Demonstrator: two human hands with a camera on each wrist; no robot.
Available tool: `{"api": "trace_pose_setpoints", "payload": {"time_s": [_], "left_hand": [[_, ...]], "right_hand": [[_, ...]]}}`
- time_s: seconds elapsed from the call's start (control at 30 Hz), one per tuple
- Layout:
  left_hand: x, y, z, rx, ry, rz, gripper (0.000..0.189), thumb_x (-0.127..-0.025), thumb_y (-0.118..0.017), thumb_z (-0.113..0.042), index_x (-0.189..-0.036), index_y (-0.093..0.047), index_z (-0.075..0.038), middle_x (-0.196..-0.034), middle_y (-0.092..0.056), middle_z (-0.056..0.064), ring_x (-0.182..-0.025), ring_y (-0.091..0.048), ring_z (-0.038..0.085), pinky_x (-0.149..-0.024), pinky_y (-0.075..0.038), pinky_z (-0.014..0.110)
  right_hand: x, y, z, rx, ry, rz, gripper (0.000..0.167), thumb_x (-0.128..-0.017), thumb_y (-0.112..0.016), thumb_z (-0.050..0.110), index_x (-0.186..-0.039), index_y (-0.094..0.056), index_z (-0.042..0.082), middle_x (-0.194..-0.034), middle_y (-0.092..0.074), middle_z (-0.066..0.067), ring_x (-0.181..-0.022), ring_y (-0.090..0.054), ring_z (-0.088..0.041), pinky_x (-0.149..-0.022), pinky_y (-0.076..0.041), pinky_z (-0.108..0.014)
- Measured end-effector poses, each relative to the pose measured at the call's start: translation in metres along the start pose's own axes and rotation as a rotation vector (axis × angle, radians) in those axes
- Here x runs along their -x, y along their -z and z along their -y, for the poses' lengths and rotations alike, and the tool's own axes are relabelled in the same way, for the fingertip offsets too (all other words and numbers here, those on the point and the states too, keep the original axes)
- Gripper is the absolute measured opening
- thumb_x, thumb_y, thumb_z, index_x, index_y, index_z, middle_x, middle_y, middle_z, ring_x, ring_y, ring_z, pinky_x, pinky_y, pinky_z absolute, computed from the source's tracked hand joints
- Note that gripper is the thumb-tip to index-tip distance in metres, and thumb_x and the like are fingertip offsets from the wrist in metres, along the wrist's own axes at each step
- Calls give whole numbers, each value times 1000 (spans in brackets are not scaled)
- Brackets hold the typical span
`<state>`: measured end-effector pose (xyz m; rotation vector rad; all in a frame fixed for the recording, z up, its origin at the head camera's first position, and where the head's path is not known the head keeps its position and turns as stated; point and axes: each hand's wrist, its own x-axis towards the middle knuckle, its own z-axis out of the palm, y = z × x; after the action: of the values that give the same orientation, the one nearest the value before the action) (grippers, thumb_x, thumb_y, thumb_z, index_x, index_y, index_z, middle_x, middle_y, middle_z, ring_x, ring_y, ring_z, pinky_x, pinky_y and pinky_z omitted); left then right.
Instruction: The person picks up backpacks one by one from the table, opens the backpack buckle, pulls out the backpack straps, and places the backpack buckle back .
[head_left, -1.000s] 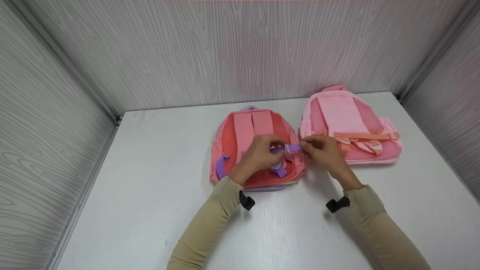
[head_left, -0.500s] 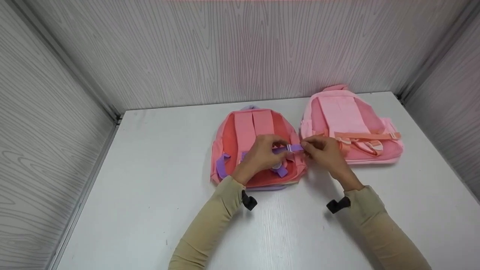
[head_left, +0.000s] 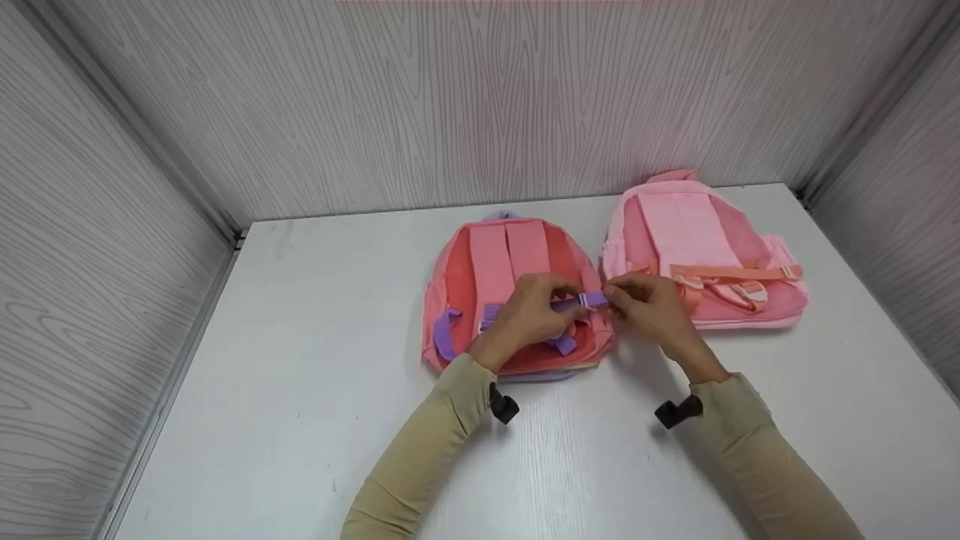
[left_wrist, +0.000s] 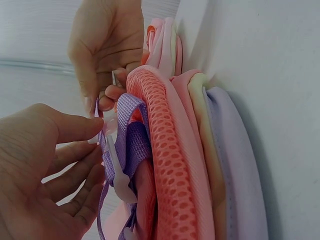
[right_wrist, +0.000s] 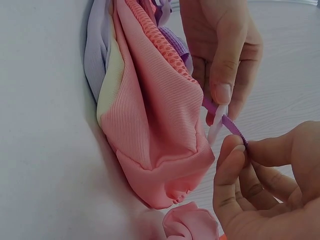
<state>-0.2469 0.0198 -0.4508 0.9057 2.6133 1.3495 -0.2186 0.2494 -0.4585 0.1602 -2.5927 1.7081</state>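
Observation:
A coral backpack point(head_left: 490, 255) lies with its shoulder straps facing up near the middle of the table. Between thumb and fingers, my left hand point(head_left: 531, 311) pinches a white plastic strap slider point(right_wrist: 218, 122) on a purple webbing strap point(head_left: 596, 299). Just to the right, the thumb and forefinger of my right hand point(head_left: 654, 311) pinch the strap's free end. The strap stretches between both hands above the pack's right side. In the left wrist view, a white buckle piece point(left_wrist: 121, 182) hangs from purple webbing beside the mesh back panel point(left_wrist: 167, 150).
A lighter pink backpack point(head_left: 686, 225) with orange straps point(head_left: 731, 271) lies right beside the coral one, at the back right. Wood-grain panels point(head_left: 480, 105) wall the white table point(head_left: 330, 337) at the back and sides. A loose purple strap loop point(head_left: 442, 334) curls at the coral pack's left.
My left hand and the slider have shifted slightly to the right. The right hand keeps its pinch and has barely moved. Both backpacks lie nearly where they were.

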Motion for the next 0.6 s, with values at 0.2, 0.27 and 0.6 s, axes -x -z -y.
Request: {"api": "trace_pose_setpoints", "payload": {"time_s": [0.2, 0.27, 0.6], "left_hand": [[-1, -3, 0, -8, 2, 1, 29, -99, -78, -22, -127, -78, -11, -115, -75, -2, -104, -66, 11, -100, -56, 27], [-1, -3, 0, -3, -2, -3, 31, -99, -78, -22, -128, -77, -10, -117, -76, -1, -105, -66, 12, -101, -56, 28], [-2, -8, 0, 12, -14, -15, 32, -99, -78, -19, -128, -77, -7, -118, -76, 1, -105, -67, 12, -102, -57, 30]], "right_hand": [[1, 0, 2, 10, -32, 9, 32, -107, -67, 25, -126, -74, -1, -107, -74, -15, -88, -65, -19, -82, -60, -26], [1, 1, 2, 17, -40, 15, 33, -107, -67, 25, -127, -74, 0, -108, -73, -15, -90, -65, -20, -83, -60, -26], [1, 2, 1, -11, -19, 23, 32, -107, -67, 22, -127, -73, -3, -110, -74, -18, -88, -66, -16, -82, -59, -22]]}}
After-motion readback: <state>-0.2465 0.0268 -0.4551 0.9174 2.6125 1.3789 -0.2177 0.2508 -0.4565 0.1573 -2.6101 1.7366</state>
